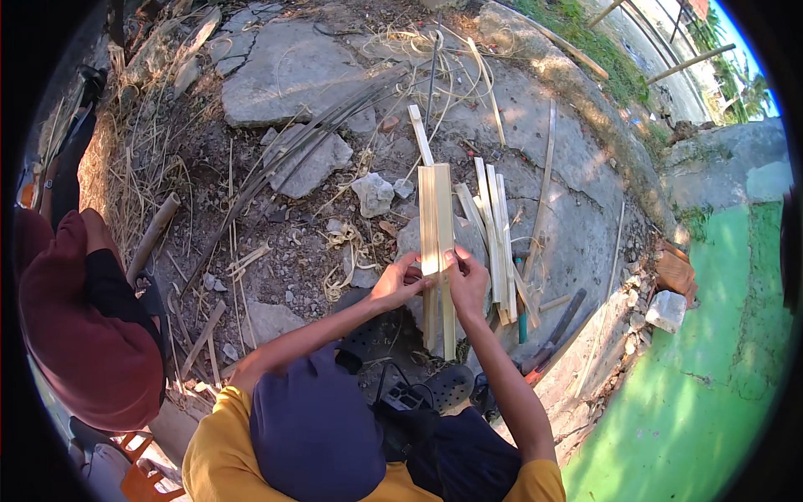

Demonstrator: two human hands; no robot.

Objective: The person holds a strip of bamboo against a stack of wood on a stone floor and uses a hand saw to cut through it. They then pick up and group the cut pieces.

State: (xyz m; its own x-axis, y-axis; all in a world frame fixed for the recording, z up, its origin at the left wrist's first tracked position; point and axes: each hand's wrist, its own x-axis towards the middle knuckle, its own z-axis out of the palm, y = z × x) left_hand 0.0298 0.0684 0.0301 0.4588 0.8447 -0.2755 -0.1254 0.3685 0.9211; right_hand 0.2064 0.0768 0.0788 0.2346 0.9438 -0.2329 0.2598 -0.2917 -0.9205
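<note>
A bundle of pale, flat wooden or bamboo strips [436,213] stands lengthwise in front of me, its lower end between my shoes. My left hand [398,283] closes on the bundle's left side, fingers at its edge. On the right side, my right hand [467,283] grips it with the thumb lying on the front face. The finger parts behind the strips are hidden. One narrow strip [421,134] shows beyond the bundle's far end; whether it is held with the others I cannot tell. Right of the bundle, several loose pale strips [498,226] lie on the ground.
A teal stick-like thing [523,322] and a dark blade [569,318] lie at the right. Curled shavings [435,71], a pale stone [372,195] and long dark strips [309,134] lie ahead. A person in a maroon top [100,335] sits at the left. Green-painted ground [703,335] borders the right.
</note>
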